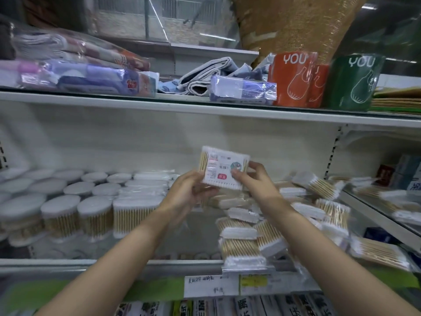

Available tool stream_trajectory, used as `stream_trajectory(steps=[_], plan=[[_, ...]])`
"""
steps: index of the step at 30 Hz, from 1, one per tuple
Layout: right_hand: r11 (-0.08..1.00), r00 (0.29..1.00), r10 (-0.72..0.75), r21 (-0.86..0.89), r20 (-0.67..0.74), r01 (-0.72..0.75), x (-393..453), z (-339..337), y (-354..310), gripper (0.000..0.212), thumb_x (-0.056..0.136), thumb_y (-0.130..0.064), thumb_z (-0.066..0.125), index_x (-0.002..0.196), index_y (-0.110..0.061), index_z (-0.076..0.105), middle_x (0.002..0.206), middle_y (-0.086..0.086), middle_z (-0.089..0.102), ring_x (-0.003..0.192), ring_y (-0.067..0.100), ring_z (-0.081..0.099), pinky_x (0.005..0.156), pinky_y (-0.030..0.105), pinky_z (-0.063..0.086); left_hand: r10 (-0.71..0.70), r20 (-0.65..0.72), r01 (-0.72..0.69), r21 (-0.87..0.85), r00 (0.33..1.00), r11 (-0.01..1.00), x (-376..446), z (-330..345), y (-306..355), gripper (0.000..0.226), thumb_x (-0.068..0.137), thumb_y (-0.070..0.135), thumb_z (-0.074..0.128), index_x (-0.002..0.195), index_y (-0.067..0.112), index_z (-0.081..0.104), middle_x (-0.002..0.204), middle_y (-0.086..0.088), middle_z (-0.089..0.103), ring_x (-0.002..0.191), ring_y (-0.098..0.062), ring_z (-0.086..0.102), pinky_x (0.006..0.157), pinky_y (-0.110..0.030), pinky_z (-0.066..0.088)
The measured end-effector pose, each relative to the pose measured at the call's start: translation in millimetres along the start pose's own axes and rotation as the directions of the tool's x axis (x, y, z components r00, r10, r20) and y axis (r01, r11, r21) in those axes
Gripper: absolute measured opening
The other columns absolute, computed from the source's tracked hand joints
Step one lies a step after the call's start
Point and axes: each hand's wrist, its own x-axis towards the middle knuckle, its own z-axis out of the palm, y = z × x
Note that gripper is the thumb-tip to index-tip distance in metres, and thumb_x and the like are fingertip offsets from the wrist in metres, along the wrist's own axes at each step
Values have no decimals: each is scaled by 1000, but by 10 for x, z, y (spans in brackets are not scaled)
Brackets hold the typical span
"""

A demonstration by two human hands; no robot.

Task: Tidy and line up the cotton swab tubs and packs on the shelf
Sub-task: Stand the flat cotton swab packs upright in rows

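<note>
Both hands, left (189, 190) and right (252, 181), pinch one swab pack (222, 167) above the shelf (114, 262), awaiting alignment with loose packs (246, 242).

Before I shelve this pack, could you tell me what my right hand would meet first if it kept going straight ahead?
Probably the shelf's white back panel; beyond the right hand and its held pack nothing else shows, though depth is unclear.

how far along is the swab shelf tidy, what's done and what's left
Done, it seems: the round tubs on the left stand in upright rows. In hand: the left hand and right hand hold one flat swab pack up above the shelf. Left: the loose packs on the right lie jumbled and tilted.
</note>
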Motion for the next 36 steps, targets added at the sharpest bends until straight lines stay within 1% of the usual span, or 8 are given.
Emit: stream_trajectory(steps=[5, 11, 16, 18, 21, 24, 31, 36], plan=[[960, 990, 33, 270, 140, -70, -187, 239, 31, 25, 92, -32, 55, 113, -17, 57, 110, 7, 68, 95, 20, 67, 68, 31, 52, -34, -4, 34, 23, 999, 999, -130, -164, -17, 29, 98, 21, 36, 102, 9, 63, 86, -8, 73, 80, -22, 68, 74, -34, 56], [914, 990, 3, 400, 141, -60, -371, 386, 133, 24, 90, -31, 55, 105, -14, 62, 95, 7, 72, 81, 22, 67, 61, 30, 51, 47, 15, -49, 220, 999, 974, -206, -351, -141, 46, 83, 55, 53, 108, 19, 68, 106, -5, 71, 97, -21, 66, 84, -33, 52], [860, 989, -45, 509, 141, -33, -389, 354, 154, 33, 79, -34, 57, 101, -10, 61, 82, 5, 71, 67, 13, 66, 54, 23, 52, 130, -9, -127, 144, 992, 981, -284, -372, -176, 39, 78, 32, 69, 105, 4, 61, 106, -12, 70, 102, -31, 64, 85, -41, 49], [786, 993, -51, 617, 109, -27, -370, 341, 175, 32, 78, -33, 55, 100, -10, 56, 78, 4, 71, 67, 11, 67, 56, 20, 52, 142, -1, -141, 78, 990, 987, -299, -361, -164, 46, 74, 22, 74, 111, 0, 56, 109, -14, 68, 99, -31, 65, 77, -33, 54], [878, 990, -58, 479, 126, -10, -356, 381, 186, 30, 76, -29, 62, 101, -13, 58, 88, 5, 69, 74, 9, 67, 59, 20, 49, 113, 41, -113, -17, 993, 993, -312, -342, -164, 49, 70, 13, 68, 114, 0, 53, 111, -13, 68, 101, -29, 66, 84, -36, 56], [974, 971, -38, 228, 234, -16, -391, 449, 208, 28, 79, -30, 69, 103, -17, 66, 101, 4, 72, 90, 18, 67, 66, 24, 47, 125, 101, -141, 172, 987, 975, -328, -356, -203, 40, 74, 14, 74, 111, 9, 61, 108, -6, 71, 105, -23, 65, 91, -39, 53], [852, 998, -8, 523, 61, -25, -428, 402, 157, 5, 92, -13, 50, 97, -13, 53, 93, 7, 69, 73, 12, 67, 53, 19, 50, 173, 15, -173, 175, 985, 969, -359, -370, -196, 50, 66, 46, 73, 104, 17, 60, 107, -3, 69, 104, -26, 63, 85, -43, 50], [850, 998, -27, 527, 62, -10, -467, 395, 133, 2, 92, -16, 51, 91, -15, 50, 86, 3, 68, 71, 9, 66, 55, 18, 50, 248, -40, -234, 214, 968, 948, -386, -333, -178, 37, 77, 32, 73, 103, 14, 54, 104, -5, 66, 96, -16, 63, 71, -26, 52]])
